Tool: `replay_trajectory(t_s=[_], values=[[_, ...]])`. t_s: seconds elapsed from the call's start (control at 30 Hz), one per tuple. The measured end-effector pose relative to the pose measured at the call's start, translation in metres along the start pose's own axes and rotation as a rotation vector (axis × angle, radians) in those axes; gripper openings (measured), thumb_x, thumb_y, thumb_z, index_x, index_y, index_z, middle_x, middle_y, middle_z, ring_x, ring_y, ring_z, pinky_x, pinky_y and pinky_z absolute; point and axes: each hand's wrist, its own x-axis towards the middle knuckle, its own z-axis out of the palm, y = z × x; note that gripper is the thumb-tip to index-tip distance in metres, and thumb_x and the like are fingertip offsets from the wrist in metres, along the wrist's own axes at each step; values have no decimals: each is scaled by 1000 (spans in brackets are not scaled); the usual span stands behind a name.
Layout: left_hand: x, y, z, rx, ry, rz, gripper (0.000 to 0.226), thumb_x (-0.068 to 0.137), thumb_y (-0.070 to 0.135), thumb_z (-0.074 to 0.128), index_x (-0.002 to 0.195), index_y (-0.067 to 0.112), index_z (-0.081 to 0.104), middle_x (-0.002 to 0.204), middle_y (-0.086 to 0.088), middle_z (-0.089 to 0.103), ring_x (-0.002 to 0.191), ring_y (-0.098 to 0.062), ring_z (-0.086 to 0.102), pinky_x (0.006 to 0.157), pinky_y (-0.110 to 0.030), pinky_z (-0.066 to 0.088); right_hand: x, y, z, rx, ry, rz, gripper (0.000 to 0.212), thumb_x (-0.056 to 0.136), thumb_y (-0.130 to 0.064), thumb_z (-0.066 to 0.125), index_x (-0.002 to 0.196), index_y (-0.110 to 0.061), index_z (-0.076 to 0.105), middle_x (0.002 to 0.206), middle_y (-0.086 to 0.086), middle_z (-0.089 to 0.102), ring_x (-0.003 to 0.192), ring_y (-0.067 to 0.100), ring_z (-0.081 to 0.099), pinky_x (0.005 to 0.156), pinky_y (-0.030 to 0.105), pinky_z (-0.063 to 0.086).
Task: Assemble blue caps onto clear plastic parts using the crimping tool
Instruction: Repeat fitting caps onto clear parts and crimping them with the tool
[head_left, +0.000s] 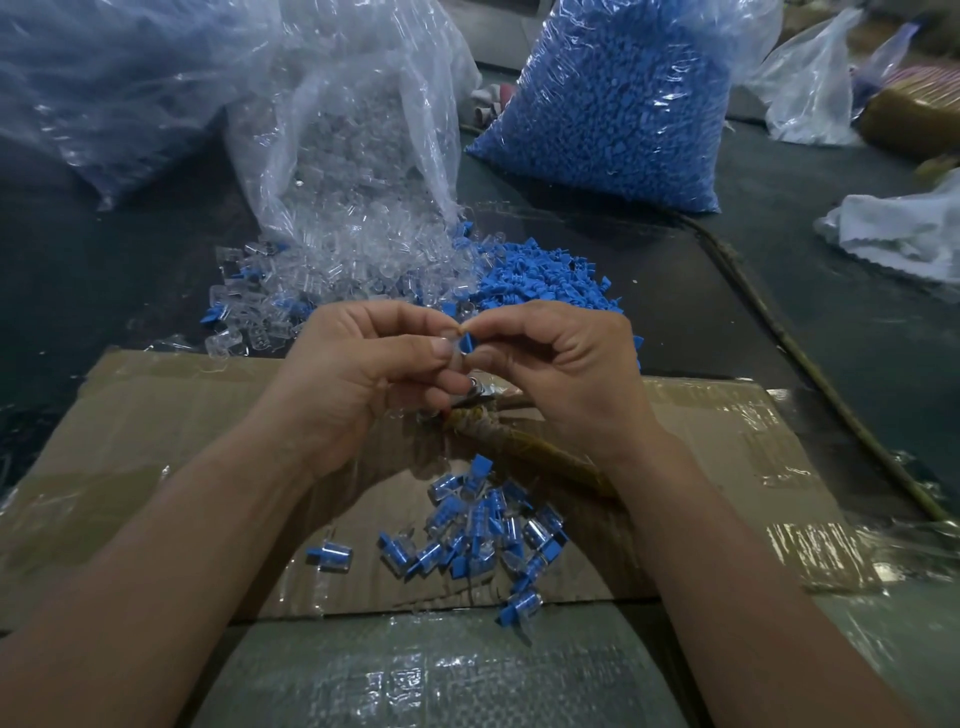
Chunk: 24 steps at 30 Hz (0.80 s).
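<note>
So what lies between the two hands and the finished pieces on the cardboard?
In the head view the crimping tool lies there on the cardboard, tape-wrapped, just below the left hand and right hand, above the finished pieces.

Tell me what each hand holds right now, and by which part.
Left hand pinches a clear plastic part, mostly hidden by its fingers; right hand pinches a blue cap by its upper end.

The lone head-worn wide-angle camera looked forward and steeply down, close over the left hand (363, 364) and right hand (571, 364) at mid-frame, with the cardboard sheet (156, 415) nearest below and the plastic bags (613, 104) farther off toward the top.
</note>
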Motion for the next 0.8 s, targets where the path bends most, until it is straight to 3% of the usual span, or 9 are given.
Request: replay_trajectory(t_s=[0.3,0.63,0.8], values=[[-1,0,1,-10,22,-5,18,54,5,64,72,4,63,57,-10,66,49,-16,65,43,-16,49,0,0,-1,-23,-10,9,29,74,-4,69,101,-14,64,86,-8,65,81,4,64,75,17,52],[0,0,4,38,61,-23,17,53,7,66,70,4,61,55,-9,65,43,-14,62,40,-16,47,0,0,0,-130,-30,-38,20,74,-4,70,94,-3,71,85,-4,65,80,9,64,74,19,53],[0,-1,3,62,66,-8,15,55,7,65,69,4,61,54,-8,65,43,-13,61,40,-15,47,1,0,1,-143,-40,-31,21,73,-8,71,94,-6,71,84,-6,65,79,9,65,73,22,54]])
